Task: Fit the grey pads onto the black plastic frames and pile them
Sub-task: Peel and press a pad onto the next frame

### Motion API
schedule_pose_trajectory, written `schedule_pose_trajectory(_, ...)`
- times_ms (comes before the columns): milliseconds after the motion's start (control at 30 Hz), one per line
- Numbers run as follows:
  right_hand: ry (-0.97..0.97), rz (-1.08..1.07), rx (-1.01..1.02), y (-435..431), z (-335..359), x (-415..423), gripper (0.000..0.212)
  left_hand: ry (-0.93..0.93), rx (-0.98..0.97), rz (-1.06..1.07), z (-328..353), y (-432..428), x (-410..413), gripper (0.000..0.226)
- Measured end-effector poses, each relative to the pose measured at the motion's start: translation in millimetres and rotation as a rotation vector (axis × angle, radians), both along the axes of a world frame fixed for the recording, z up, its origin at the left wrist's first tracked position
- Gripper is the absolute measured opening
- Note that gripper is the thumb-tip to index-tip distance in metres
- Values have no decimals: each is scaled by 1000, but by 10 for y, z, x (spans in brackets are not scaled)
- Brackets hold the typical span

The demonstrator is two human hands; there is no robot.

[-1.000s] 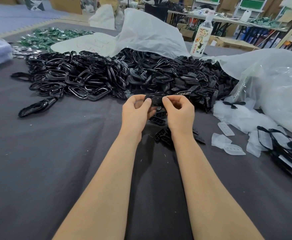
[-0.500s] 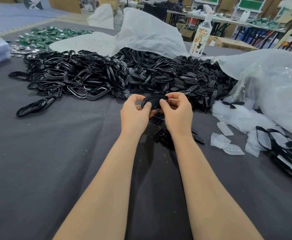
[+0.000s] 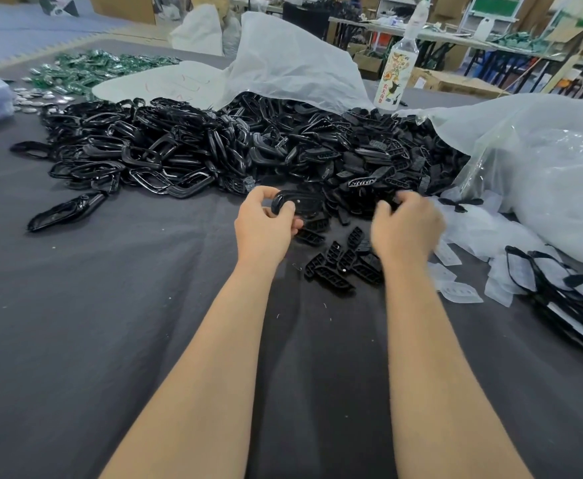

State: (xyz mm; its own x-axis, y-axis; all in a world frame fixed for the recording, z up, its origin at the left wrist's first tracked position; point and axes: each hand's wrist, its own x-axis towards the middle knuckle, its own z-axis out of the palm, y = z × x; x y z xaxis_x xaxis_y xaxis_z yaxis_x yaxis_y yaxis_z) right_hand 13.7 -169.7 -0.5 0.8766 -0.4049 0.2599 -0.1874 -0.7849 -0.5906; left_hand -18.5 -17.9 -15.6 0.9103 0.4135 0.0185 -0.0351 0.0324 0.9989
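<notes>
While the left hand (image 3: 264, 229) pinches a black frame (image 3: 297, 205) over the middle of the worktop (image 3: 110, 340), the right hand (image 3: 405, 226), its grip too blurred to tell, should take one slotted pad (image 3: 335, 276) and seat it squarely.

frames (image 3: 186, 157): glossy black | table cloth (image 3: 93, 323): dark grey | bag (image 3: 283, 60): translucent white | packets (image 3: 86, 67): green

Frames (image 3: 165, 157) — glossy black plastic, tablecloth (image 3: 75, 323) — matt cloth
</notes>
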Motion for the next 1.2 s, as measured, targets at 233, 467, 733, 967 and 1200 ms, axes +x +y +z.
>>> schedule_pose_trajectory(233,270,6,-28,-121,-53,-46,44,-28,-53,48,14,0,-2,28)
schedule_pose_trajectory(467,276,-91,-31,-183,-11,-11,43,-39,-56,32,10,-6,-8,28)
schedule_pose_trajectory(733,224,9,17,-171,-81,17,39,-54,-55,20,23,-7,-21,29)
schedule_pose_trajectory(967,293,-62,-21,-220,-68,23,33,-53,-51,16,30,-15,-26,29)
schedule_pose_trajectory(1200,213,-49,3,-181,-116,28,31,-54,-54,15,24,-6,-14,28)
